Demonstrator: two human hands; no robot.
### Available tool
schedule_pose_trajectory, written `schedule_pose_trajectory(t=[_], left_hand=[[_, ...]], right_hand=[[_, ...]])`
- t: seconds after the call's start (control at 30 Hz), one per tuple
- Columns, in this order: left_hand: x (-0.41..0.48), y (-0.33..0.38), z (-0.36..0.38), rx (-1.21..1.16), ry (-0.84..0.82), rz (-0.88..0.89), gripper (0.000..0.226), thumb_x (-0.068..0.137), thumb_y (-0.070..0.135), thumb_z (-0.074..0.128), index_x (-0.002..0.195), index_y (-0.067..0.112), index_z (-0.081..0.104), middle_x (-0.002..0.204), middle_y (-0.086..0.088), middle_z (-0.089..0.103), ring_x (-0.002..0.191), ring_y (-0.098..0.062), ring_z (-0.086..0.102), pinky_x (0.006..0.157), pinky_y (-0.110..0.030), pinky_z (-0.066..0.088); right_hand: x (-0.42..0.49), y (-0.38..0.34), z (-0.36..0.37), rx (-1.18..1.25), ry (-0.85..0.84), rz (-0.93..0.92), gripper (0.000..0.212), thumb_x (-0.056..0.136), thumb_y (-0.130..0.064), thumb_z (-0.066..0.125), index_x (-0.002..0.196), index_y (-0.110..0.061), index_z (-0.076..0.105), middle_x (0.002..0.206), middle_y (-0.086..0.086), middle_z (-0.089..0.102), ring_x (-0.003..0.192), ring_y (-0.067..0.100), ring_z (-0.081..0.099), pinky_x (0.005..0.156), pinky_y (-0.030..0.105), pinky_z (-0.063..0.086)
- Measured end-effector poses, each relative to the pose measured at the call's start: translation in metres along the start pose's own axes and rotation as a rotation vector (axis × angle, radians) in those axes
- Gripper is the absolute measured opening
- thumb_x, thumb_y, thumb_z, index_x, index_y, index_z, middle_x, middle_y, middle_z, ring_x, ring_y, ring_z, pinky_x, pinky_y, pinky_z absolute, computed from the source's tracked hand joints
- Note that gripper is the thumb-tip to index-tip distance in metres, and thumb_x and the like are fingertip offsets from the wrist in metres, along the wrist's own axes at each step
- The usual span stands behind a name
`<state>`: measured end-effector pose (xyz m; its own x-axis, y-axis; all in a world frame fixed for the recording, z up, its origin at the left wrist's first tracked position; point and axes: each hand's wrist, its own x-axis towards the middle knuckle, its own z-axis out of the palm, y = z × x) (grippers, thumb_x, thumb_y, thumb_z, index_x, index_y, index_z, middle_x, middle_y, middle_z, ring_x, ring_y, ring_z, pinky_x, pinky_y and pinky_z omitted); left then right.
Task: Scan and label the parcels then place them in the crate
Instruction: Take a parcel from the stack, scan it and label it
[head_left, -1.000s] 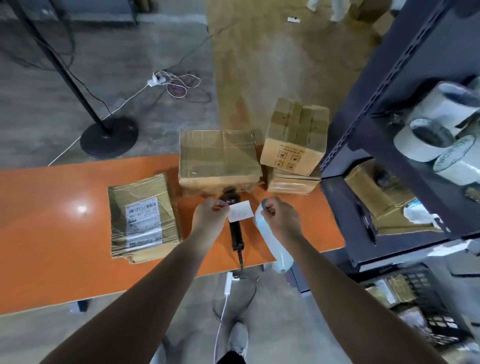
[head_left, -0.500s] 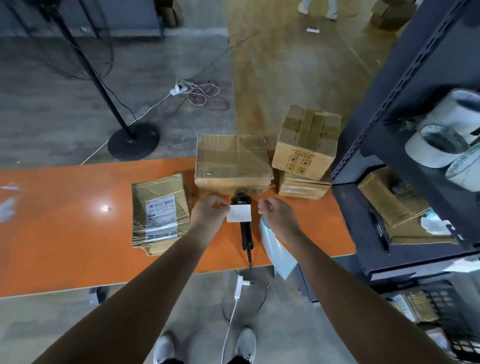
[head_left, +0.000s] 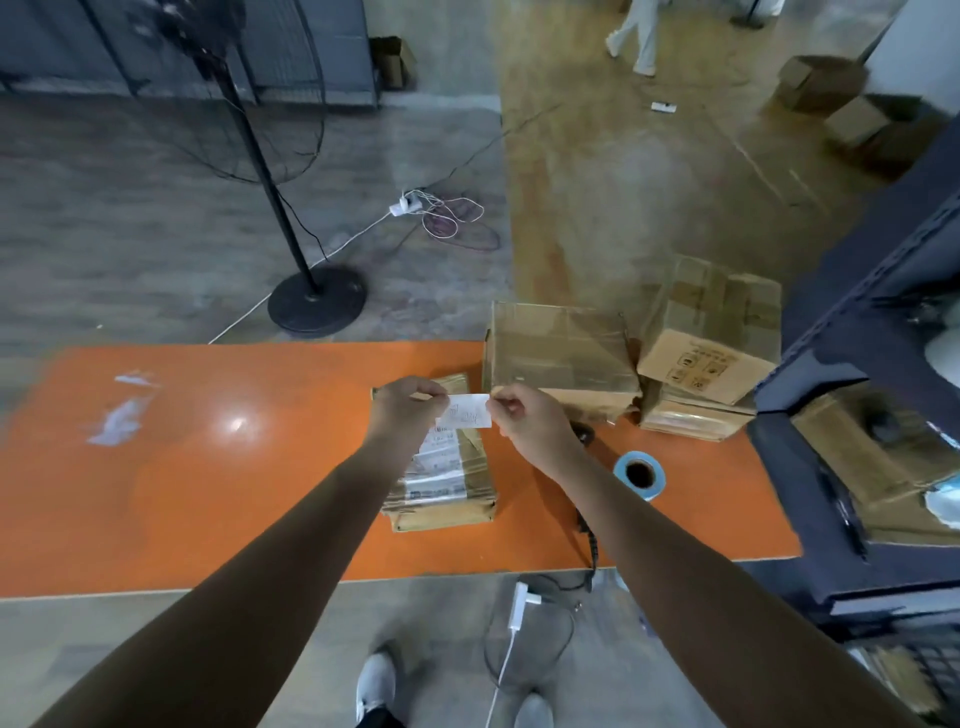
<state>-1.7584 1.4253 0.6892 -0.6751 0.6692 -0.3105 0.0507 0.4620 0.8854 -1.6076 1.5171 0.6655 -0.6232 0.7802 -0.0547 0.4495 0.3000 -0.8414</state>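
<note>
You hold the small white label (head_left: 470, 413) stretched between both hands. Your left hand (head_left: 402, 408) pinches its left end and your right hand (head_left: 530, 423) pinches its right end. The flat parcel (head_left: 447, 488) lies on the orange table (head_left: 208, 467), directly below the label, with its long axis pointing away from you. The label's long side goes across the parcel, over its far end. Your left hand is above the parcel's far left corner, and your right hand is just past its right edge. I think the next move is simply downward. I cannot tell if the label touches the parcel. The blue label roll (head_left: 639, 474) stands to the right of the parcel.
</note>
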Motion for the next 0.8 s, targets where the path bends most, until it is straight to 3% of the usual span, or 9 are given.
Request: schedule_pose_trajectory(t=[0.13, 0.33, 0.47, 0.53, 0.63, 0.8], left_hand=[[0.017, -0.009, -0.022, -0.061, -0.033, -0.016, 0.011, 0.082, 0.010, 0.069, 0.077, 0.020, 0.069, 0.064, -0.006, 0.062, 0.057, -0.018, 0.053, 0.057, -0.030, 0.041], [0.044, -0.024, -0.036, -0.056, -0.065, 0.002, 0.011, 0.083, 0.012, 0.070, 0.079, 0.022, 0.067, 0.066, -0.006, 0.066, 0.057, -0.017, 0.059, 0.059, -0.030, 0.047], [0.062, -0.030, -0.042, -0.015, -0.049, 0.011, 0.028, 0.080, 0.014, 0.071, 0.102, 0.022, 0.054, 0.063, 0.001, 0.064, 0.051, -0.009, 0.059, 0.048, -0.022, 0.045], [0.069, -0.034, -0.043, 0.004, -0.043, 0.002, 0.036, 0.078, 0.012, 0.071, 0.107, 0.019, 0.051, 0.065, 0.001, 0.063, 0.048, -0.008, 0.055, 0.043, -0.020, 0.040], [0.079, -0.040, -0.040, 0.107, -0.058, 0.021, 0.037, 0.079, 0.012, 0.069, 0.111, 0.017, 0.052, 0.075, -0.003, 0.064, 0.059, -0.015, 0.057, 0.050, -0.026, 0.042], [0.086, -0.052, -0.031, 0.366, -0.076, 0.088, 0.028, 0.085, 0.016, 0.060, 0.111, 0.020, 0.051, 0.086, -0.006, 0.067, 0.078, -0.029, 0.064, 0.062, -0.036, 0.051]], right_hand=[[0.013, -0.017, 0.020, -0.038, 0.004, 0.010, 0.014, 0.097, -0.020, 0.059, 0.085, -0.014, 0.061, 0.069, -0.006, 0.061, 0.069, 0.012, 0.059, 0.071, 0.028, 0.048], [0.031, -0.028, 0.040, -0.136, -0.004, 0.003, 0.019, 0.097, -0.018, 0.057, 0.078, -0.023, 0.056, 0.068, -0.009, 0.056, 0.060, -0.002, 0.053, 0.057, 0.012, 0.036], [0.050, -0.026, 0.053, -0.271, -0.007, 0.026, 0.011, 0.096, -0.020, 0.055, 0.089, -0.015, 0.062, 0.083, -0.004, 0.058, 0.076, 0.009, 0.055, 0.067, 0.021, 0.043], [0.057, -0.024, 0.060, -0.316, 0.007, 0.027, 0.011, 0.096, -0.019, 0.056, 0.085, -0.018, 0.059, 0.083, -0.007, 0.054, 0.073, 0.003, 0.051, 0.063, 0.015, 0.037], [0.068, -0.019, 0.069, -0.397, 0.015, 0.012, 0.017, 0.095, -0.018, 0.057, 0.080, -0.024, 0.054, 0.082, -0.012, 0.052, 0.072, -0.001, 0.048, 0.061, 0.012, 0.032], [0.078, -0.005, 0.085, -0.529, -0.037, 0.090, 0.011, 0.097, -0.022, 0.054, 0.088, -0.017, 0.059, 0.093, -0.001, 0.057, 0.078, 0.009, 0.054, 0.066, 0.020, 0.038]])
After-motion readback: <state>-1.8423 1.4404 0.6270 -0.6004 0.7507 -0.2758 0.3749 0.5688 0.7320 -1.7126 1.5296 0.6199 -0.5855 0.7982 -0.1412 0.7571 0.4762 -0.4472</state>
